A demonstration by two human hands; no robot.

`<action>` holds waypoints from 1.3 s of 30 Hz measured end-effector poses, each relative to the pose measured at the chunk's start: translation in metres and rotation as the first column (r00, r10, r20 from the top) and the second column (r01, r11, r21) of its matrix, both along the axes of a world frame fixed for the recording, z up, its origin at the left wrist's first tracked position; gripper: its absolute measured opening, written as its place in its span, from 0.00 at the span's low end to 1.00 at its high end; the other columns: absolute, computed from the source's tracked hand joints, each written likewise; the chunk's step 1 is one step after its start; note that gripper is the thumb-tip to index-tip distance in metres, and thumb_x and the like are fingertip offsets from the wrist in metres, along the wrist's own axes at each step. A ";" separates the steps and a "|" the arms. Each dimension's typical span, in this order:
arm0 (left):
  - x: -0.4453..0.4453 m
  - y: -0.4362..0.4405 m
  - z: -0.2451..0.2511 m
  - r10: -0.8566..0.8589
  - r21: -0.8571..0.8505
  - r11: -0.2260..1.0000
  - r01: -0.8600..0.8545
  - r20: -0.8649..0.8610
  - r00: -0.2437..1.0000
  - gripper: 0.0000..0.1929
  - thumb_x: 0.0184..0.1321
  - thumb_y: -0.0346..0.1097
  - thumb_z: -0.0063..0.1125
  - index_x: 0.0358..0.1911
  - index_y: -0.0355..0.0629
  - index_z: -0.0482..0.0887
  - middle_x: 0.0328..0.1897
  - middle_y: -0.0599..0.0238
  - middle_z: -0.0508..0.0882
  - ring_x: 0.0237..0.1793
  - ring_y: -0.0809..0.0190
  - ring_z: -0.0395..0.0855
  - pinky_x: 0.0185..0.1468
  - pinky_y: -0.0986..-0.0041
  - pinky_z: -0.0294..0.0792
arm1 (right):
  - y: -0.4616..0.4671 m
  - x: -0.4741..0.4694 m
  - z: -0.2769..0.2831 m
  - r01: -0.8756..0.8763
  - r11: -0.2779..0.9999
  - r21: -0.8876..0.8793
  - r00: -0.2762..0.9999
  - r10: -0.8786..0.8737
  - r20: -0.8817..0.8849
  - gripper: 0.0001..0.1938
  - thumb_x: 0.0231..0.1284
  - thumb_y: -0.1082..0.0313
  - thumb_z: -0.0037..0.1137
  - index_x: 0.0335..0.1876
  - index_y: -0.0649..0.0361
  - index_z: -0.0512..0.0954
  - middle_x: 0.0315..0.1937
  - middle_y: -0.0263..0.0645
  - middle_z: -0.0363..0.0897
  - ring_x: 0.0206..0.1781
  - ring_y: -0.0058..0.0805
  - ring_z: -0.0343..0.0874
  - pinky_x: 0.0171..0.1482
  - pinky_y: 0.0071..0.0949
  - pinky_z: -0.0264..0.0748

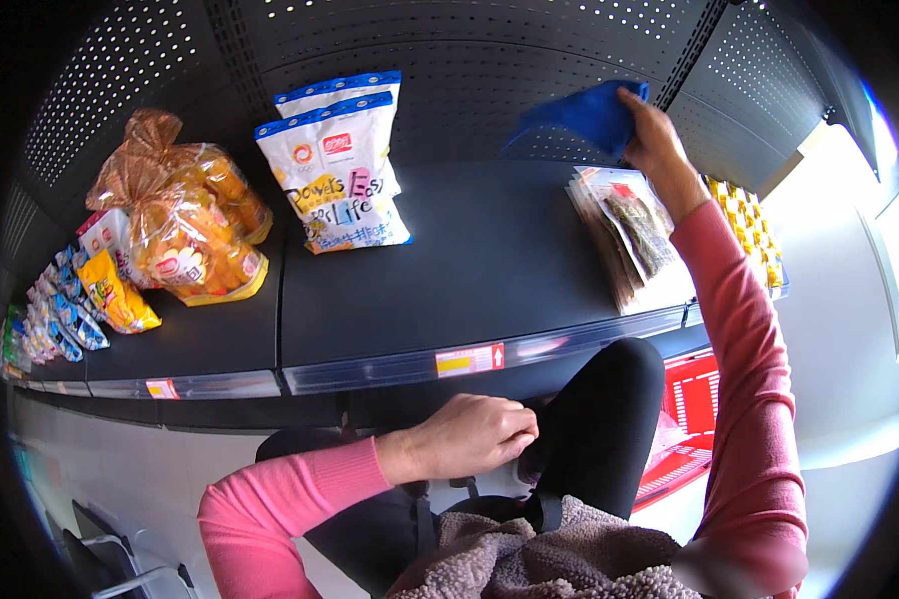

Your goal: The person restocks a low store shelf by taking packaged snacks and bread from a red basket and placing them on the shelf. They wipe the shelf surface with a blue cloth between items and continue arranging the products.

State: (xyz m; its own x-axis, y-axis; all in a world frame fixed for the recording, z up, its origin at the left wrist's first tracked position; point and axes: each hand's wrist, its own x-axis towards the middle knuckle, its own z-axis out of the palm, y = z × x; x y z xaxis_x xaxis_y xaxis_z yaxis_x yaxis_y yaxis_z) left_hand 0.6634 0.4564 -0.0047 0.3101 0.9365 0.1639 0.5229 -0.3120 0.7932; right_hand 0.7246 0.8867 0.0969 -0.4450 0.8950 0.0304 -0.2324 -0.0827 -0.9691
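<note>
My right hand grips a blue cloth at its right end, up by the perforated back panel of a dark shelf. The rest of the cloth spreads leftward over the panel. Below that hand a stack of flat clear packs with dark contents stands on the shelf board. My left hand is a loose fist over my lap, in front of the shelf's edge; nothing shows in it. Two white bags with blue tops stand upright one behind the other, left of the cloth.
Bread in clear bags with gathered brown tops stands on the left, beside a yellow snack bag and several small packets. Yellow packs are past my right wrist. A price strip edges the shelf. A red basket sits beside my knee.
</note>
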 end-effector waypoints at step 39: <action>-0.017 0.031 -0.010 -0.015 -0.197 0.980 0.035 0.098 0.995 0.08 0.69 0.34 0.57 0.39 0.37 0.85 0.35 0.55 0.87 0.36 0.51 0.88 0.42 0.61 0.79 | 0.092 -0.093 -0.087 0.123 0.907 0.403 0.820 -0.321 0.473 0.20 0.62 0.56 0.53 0.43 0.70 0.84 0.38 0.52 0.86 0.45 0.38 0.85 0.47 0.37 0.79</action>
